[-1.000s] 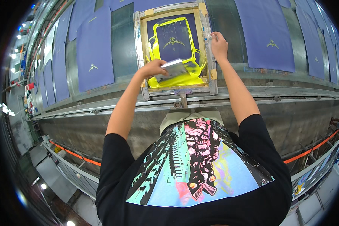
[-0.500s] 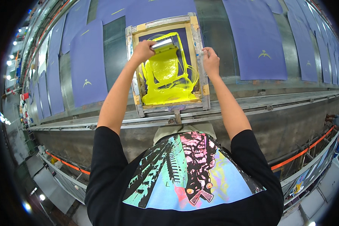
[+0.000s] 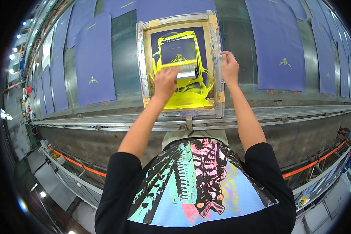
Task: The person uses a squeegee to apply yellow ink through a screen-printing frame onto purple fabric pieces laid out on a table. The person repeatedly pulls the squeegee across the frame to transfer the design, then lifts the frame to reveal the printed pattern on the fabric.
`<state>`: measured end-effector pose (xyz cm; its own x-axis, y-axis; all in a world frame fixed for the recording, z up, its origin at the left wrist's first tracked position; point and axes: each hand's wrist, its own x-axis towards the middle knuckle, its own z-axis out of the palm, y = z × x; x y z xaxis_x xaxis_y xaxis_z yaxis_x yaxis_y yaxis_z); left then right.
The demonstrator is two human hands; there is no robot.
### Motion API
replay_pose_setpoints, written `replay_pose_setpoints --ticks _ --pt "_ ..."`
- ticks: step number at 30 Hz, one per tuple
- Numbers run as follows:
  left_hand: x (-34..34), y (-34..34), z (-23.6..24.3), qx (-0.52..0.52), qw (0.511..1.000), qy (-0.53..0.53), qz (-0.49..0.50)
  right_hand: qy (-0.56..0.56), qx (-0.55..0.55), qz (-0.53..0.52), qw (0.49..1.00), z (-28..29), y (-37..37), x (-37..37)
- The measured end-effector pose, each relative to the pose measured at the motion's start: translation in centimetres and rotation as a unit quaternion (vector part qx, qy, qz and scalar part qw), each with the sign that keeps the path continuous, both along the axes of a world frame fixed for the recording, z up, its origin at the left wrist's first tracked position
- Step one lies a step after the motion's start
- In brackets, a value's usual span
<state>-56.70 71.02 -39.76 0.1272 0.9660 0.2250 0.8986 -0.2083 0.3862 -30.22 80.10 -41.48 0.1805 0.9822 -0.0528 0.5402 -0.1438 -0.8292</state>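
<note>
My left hand is closed around one end of a squeegee with a pale metal-looking bar. The squeegee lies across the mesh of a screen printing frame. Bright yellow ink pools along the near end of the mesh and streaks up both sides. Above the squeegee, a swept dark area shows a crest-like design. At the frame's right bar, my right hand is curled with its fingers against the outer edge. Its fingertips are partly hidden.
Purple-blue fabric panels lie on the long dark table to both sides, several with small yellow prints. A metal rail runs along the near edge. Behind me are orange-edged racks.
My left hand has drawn the squeegee toward me, down the mesh, baring the design behind it. My right hand stays at the frame's right bar. The view has shifted slightly.
</note>
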Motion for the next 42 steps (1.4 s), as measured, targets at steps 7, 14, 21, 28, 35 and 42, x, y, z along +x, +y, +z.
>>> replay_pose_setpoints --ticks 7,14,21,28,35,42 --pt "-0.1 -6.6 6.1 -0.023 0.998 -0.045 -0.046 0.004 -0.013 0.001 1.000 4.9 -2.8 1.0" --pt "-5.0 7.5 6.6 -0.115 0.991 -0.053 0.034 0.105 -0.089 0.041 0.990 2.0 -2.7 0.6" --pt "-8.3 -4.8 3.8 0.025 0.995 -0.083 0.040 0.036 -0.020 0.050 0.998 3.3 -5.7 -6.4" --pt "-6.3 -24.5 4.3 -0.046 0.990 -0.128 -0.033 0.167 -0.053 0.001 0.985 7.1 -13.6 -4.9" --pt "-0.3 -24.7 7.5 -0.072 0.982 -0.164 -0.061 0.222 -0.083 -0.047 0.970 11.2 -15.8 2.1" --pt "18.9 -22.6 -6.1 -0.046 0.981 -0.185 -0.038 0.088 0.133 0.016 0.987 -3.2 -12.8 20.1"
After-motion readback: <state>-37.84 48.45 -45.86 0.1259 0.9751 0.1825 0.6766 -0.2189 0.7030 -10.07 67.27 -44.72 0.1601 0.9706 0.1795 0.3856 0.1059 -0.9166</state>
